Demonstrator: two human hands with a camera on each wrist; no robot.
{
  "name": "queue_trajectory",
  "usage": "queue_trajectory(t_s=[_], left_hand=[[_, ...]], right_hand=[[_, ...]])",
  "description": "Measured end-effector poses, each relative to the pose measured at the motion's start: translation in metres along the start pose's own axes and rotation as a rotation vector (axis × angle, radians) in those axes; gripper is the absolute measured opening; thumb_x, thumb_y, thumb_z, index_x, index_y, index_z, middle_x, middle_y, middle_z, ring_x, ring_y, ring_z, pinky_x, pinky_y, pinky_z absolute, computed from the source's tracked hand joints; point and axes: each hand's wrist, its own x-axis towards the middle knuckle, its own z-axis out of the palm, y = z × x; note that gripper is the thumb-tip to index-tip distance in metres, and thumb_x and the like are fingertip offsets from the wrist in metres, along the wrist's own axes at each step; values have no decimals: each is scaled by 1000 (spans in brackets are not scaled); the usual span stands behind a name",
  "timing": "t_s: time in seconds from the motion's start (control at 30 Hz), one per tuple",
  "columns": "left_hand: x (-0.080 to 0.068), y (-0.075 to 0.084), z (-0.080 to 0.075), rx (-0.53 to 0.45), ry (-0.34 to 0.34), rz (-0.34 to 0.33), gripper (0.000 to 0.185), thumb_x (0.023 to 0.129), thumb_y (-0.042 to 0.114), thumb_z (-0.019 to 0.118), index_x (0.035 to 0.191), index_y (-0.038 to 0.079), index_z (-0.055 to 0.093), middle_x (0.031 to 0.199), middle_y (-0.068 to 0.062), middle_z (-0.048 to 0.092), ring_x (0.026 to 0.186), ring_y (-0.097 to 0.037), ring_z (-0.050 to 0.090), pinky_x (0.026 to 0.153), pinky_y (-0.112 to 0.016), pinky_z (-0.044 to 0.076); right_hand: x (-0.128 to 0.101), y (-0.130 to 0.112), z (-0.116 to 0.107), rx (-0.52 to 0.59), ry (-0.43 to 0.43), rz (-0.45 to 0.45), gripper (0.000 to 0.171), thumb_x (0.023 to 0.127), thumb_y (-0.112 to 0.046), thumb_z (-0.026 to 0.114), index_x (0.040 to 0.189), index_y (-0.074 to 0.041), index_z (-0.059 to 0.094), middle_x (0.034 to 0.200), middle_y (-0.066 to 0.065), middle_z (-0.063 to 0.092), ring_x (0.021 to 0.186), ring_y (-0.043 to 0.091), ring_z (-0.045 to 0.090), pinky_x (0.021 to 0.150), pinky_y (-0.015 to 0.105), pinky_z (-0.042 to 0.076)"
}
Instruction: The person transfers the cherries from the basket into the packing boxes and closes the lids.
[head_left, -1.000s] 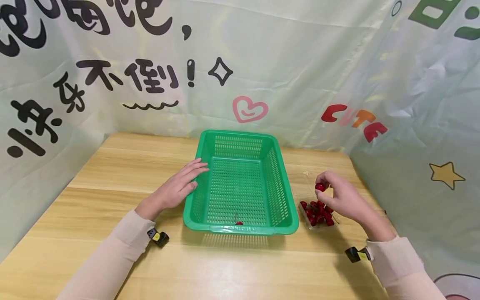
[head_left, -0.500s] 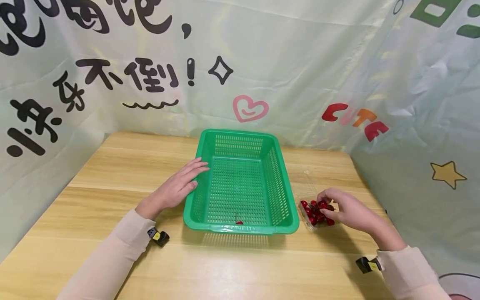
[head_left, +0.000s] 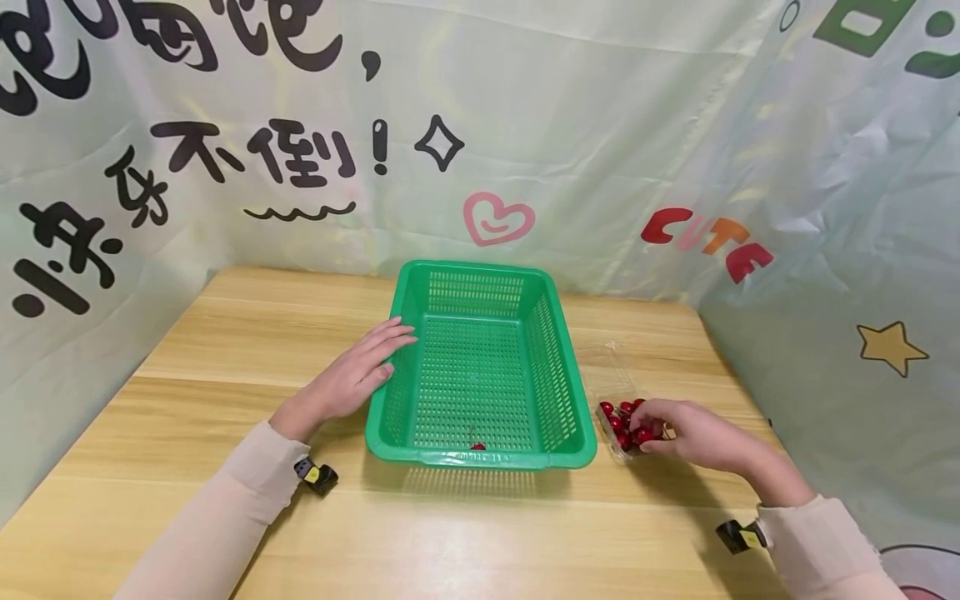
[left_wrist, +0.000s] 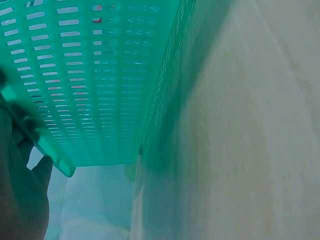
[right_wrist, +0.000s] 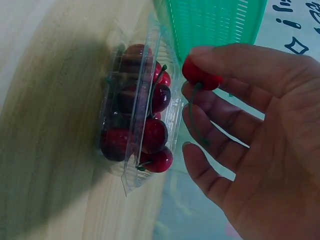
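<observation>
A green slotted basket [head_left: 480, 367] stands mid-table, and one red cherry [head_left: 477, 447] lies by its near wall. My left hand [head_left: 375, 358] rests flat, fingers straight, against the basket's left wall [left_wrist: 90, 75]; the left wrist view shows it [left_wrist: 20, 190] only as a dark shape at the rim. To the right of the basket sits a clear plastic box of several cherries [head_left: 622, 421] [right_wrist: 140, 130]. My right hand [head_left: 643, 432] [right_wrist: 191, 87] lies over that box and pinches a cherry [right_wrist: 202, 76] between thumb and forefinger, its stem hanging down.
The wooden table [head_left: 225, 350] is hemmed in by printed cloth walls [head_left: 525, 125] at the back and both sides. The clear box has its lid [head_left: 611, 367] folded open toward the back. The table's right edge runs close behind the box.
My right hand, which held a cherry up above the box a second ago, has dropped down onto the box and slid nearer to me. The left hand and basket have stayed put.
</observation>
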Motion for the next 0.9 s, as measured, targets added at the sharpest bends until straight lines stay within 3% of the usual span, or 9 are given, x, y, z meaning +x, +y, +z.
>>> queue_trajectory(t_s=[0.17, 0.33, 0.9], left_hand=[[1, 2, -1, -2, -2, 1, 43, 104, 17, 38, 142, 0, 45, 151, -16, 37, 146, -34, 18, 117, -53, 15], [1, 2, -2, -7, 0, -1, 43, 103, 15, 39, 143, 1, 45, 152, -14, 37, 146, -34, 18, 117, -53, 15], [0, 0, -1, 6, -13, -10, 43, 103, 14, 40, 144, 3, 45, 152, -11, 36, 146, -33, 17, 117, -51, 15]], right_hand=[[-1, 1, 2, -9, -39, -6, 19, 87, -15, 74, 105, -20, 68, 97, -12, 62, 87, 9, 58, 77, 37, 52], [0, 0, 5, 13, -68, 25, 21, 86, -10, 73, 104, -17, 65, 89, -11, 61, 81, 6, 57, 71, 33, 52], [0, -1, 4, -58, -7, -24, 21, 85, -6, 73, 99, -21, 68, 94, -13, 63, 87, 12, 62, 76, 40, 53]])
